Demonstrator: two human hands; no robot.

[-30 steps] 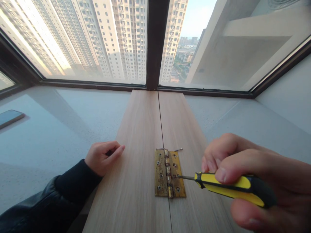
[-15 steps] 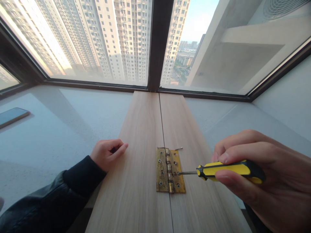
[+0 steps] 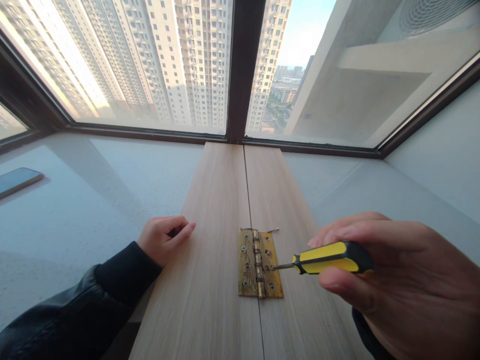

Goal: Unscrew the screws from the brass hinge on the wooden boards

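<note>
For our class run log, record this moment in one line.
right hand: grips yellow-and-black screwdriver | tip: at screw in brass hinge | left hand: rests on pale wooden board

left arm: black sleeve, glossy leather-like, matte knit cuff | hands: bare, no gloves

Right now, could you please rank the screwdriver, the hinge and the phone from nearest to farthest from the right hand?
1. Screwdriver: gripped in the right hand.
2. Hinge: just to the left, met by the tool's tip.
3. Phone: far away at the left edge.
</note>
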